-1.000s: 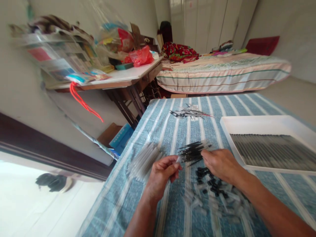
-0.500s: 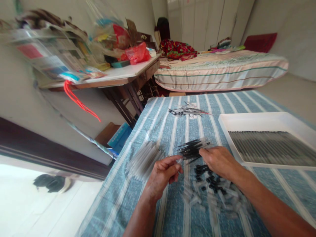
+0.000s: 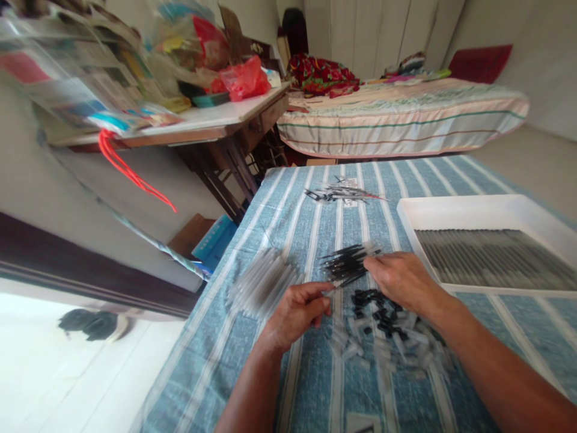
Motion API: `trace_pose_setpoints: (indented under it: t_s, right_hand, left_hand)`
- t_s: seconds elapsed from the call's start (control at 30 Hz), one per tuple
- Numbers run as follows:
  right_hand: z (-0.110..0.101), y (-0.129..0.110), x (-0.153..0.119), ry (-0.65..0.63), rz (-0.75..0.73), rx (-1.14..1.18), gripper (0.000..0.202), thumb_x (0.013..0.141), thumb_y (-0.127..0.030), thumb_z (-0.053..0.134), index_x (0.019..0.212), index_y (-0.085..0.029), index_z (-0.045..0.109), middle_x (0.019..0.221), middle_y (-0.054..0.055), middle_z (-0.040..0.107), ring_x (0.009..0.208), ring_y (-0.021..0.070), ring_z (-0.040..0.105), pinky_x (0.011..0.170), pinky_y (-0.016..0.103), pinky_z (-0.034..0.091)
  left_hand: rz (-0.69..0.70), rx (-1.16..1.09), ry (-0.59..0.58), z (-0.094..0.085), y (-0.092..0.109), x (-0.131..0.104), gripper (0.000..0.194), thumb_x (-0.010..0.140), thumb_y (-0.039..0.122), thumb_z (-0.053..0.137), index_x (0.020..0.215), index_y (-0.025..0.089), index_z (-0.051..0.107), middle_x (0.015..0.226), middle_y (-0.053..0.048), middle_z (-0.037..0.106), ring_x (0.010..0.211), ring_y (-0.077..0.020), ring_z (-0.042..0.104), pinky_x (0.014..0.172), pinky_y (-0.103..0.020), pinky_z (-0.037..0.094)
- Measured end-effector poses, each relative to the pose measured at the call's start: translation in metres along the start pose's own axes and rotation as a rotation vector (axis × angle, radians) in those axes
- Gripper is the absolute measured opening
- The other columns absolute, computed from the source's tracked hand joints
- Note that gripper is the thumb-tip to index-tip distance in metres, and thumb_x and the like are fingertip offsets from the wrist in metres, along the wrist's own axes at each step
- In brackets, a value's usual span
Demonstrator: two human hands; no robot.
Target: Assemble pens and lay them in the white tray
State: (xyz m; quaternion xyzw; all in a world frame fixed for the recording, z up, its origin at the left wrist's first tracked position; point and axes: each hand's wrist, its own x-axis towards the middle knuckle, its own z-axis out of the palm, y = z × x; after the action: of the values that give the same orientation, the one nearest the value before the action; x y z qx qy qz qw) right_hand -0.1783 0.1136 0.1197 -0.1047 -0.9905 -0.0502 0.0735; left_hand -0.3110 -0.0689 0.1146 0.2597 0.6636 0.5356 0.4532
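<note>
Black pen refills (image 3: 347, 266) are lying in a loose bundle on the blue striped tablecloth (image 3: 315, 385), and the right hand (image 3: 401, 279) is resting over their near end, fingers curled down onto them; whether it is gripping any, I cannot tell. Just left of it, the left hand (image 3: 295, 313) is pinching 1 small clear piece between thumb and fingertips, the other fingers folded in. Clear tubes (image 3: 264, 285) are sitting in a heap to the left of that hand. Small black and clear caps (image 3: 387, 337) are lying scattered under the right wrist. A white tray (image 3: 451, 207) is standing to the right, holding a row of dark pens. Farther up the cloth, a few loose parts (image 3: 342, 193) are lying well apart from both hands.
</note>
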Motion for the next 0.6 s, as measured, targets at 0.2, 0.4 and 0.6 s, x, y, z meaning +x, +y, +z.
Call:
trace_pose_setpoints:
  t_s: [0.2, 0.4, 0.6]
  right_hand:
    - [-0.0031, 0.0024, -0.0024, 0.100, -0.029, -0.011, 0.017, 0.083, -0.009, 0.045, 0.079, -0.017, 0.060, 0.064, 0.004, 0.065, 0.061, 0.0172, 0.059, 0.056, 0.029, 0.026]
    - [-0.0045, 0.0030, -0.0042, 0.218, -0.062, -0.026, 0.016, 0.082, -0.009, 0.047, 0.075, -0.017, 0.059, 0.058, 0.001, 0.063, 0.056, 0.0162, 0.058, 0.055, 0.029, 0.024]
    - [-0.0043, 0.0002, -0.0040, 0.210, -0.078, -0.020, 0.016, 0.082, -0.009, 0.047, 0.073, -0.018, 0.057, 0.058, 0.000, 0.062, 0.055, 0.0159, 0.057, 0.055, 0.030, 0.024]
  left_hand:
    - [-0.014, 0.141, -0.031, -0.0004, -0.0064, 0.0035, 0.027, 0.071, 0.020, 0.060, 0.096, 0.017, 0.069, 0.059, 0.001, 0.061, 0.043, -0.0088, 0.046, 0.041, -0.021, 0.034]
    - [-0.010, 0.202, -0.052, -0.0009, -0.0084, 0.0048, 0.028, 0.074, 0.019, 0.057, 0.100, 0.013, 0.065, 0.060, 0.002, 0.060, 0.043, -0.0074, 0.046, 0.042, -0.020, 0.035]
    - [0.001, 0.214, -0.054, -0.0003, -0.0091, 0.0060, 0.028, 0.077, 0.020, 0.055, 0.102, 0.013, 0.064, 0.060, 0.002, 0.060, 0.043, -0.0073, 0.046, 0.041, -0.020, 0.034]
